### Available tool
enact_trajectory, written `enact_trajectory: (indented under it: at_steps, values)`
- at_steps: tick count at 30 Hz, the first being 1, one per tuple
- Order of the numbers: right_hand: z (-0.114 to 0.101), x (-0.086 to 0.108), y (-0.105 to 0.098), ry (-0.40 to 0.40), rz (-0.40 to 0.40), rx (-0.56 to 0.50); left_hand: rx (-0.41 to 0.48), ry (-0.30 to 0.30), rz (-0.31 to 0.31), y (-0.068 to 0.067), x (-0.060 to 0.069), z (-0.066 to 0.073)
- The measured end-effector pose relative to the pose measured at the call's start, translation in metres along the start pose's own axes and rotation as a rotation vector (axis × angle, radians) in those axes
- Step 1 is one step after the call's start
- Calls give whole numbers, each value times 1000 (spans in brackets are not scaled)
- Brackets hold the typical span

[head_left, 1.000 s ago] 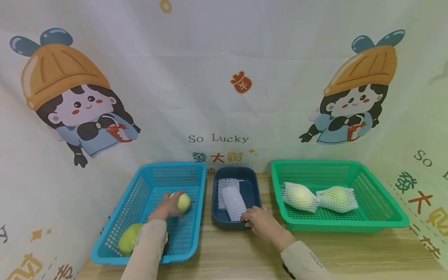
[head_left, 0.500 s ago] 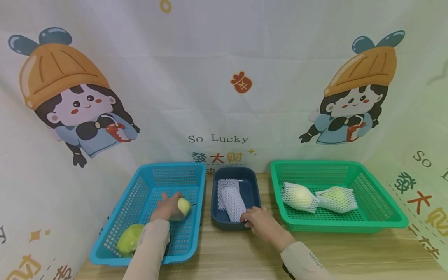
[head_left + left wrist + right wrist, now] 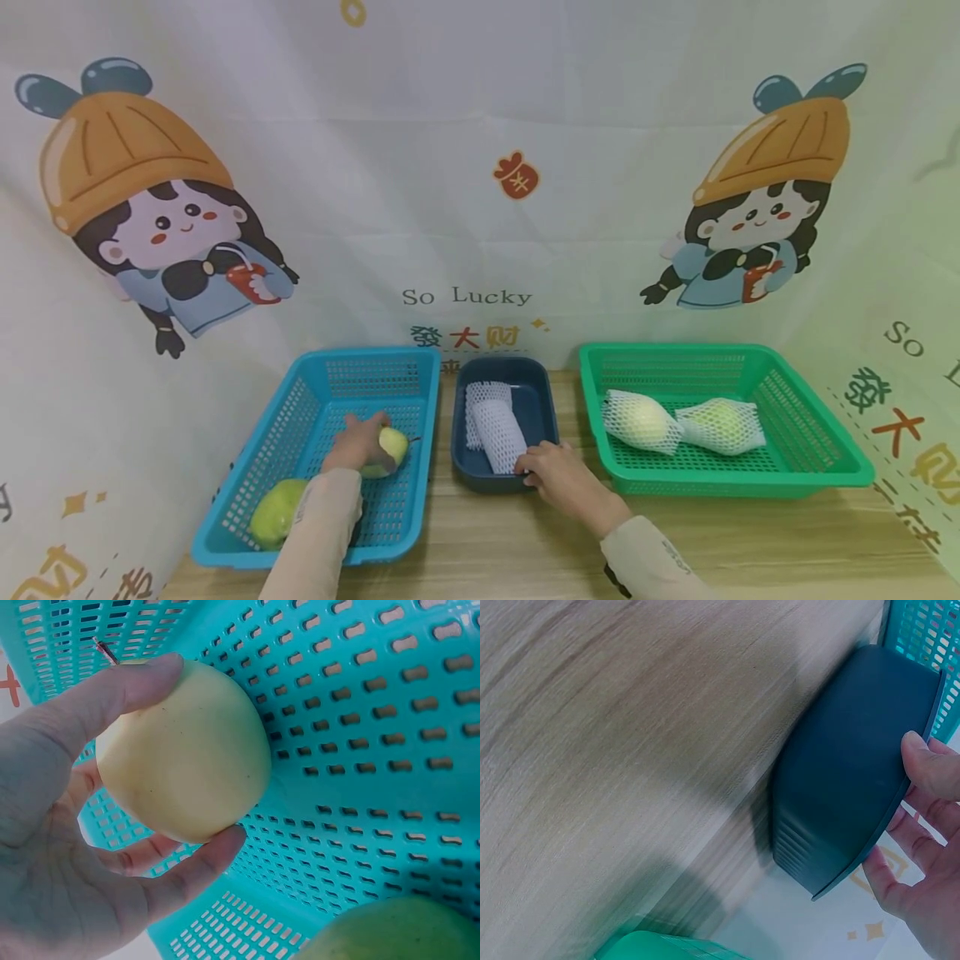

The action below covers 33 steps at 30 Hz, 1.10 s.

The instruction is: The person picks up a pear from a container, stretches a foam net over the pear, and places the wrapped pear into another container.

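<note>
Blue perforated plastic basket [image 3: 375, 353]: green rounded fruit [image 3: 276, 512] lay near-left; beyond, left hand [image 3: 356, 446] held pale-yellow round fruit [image 3: 195, 750], thumb opposing fingers, probably against slipping. White foam-mesh sleeves [image 3: 500, 437] lay in dark-blue oblong tray [image 3: 534, 417], rim pinched by right hand [image 3: 561, 475], likely for steadiness. Green perforated plastic basket [image 3: 735, 480] held two yellowish fruits [image 3: 722, 427], netting presumably cushioning them.

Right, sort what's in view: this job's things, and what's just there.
Likely the job's:
pale fruit in the left hand
green fruit
blue basket
navy tray, gripped by the right hand
foam nets
green basket
net-wrapped fruits

Likely just there:
printed cloth
wooden tabletop
</note>
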State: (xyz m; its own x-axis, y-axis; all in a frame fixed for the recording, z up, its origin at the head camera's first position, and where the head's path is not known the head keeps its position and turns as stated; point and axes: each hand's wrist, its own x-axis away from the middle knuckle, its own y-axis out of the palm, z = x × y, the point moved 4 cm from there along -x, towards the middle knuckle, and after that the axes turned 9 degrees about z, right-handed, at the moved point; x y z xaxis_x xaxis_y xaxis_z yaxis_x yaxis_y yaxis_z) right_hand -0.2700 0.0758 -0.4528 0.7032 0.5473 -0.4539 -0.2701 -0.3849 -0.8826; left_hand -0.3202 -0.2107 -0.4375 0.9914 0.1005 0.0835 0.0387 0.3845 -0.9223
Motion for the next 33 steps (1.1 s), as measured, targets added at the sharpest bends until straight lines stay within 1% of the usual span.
enact_trajectory:
  at_steps: [5, 9, 14, 18, 23, 28, 33]
  values:
    - [0, 0, -1, -9, 6, -3, 1, 8, -4, -3, 3, -2]
    - [-1, 0, -2, -10, 8, 0, 22, 16, 14, -9, 3, -2]
    - [-1, 0, -2, -11, 3, -2, 66, 45, 76, -25, 3, 3]
    - [0, 0, -2, -12, 4, -10, 117, 88, 121, -38, 5, 9]
    - [0, 0, -1, -17, 6, -10, 152, 131, 135, -53, 9, 16]
    - [0, 0, -1, -19, 15, -15, 221, 175, 120, -66, 14, 29]
    - [1, 0, 0, -37, 21, 3, 357, 172, 40, -71, 25, 43]
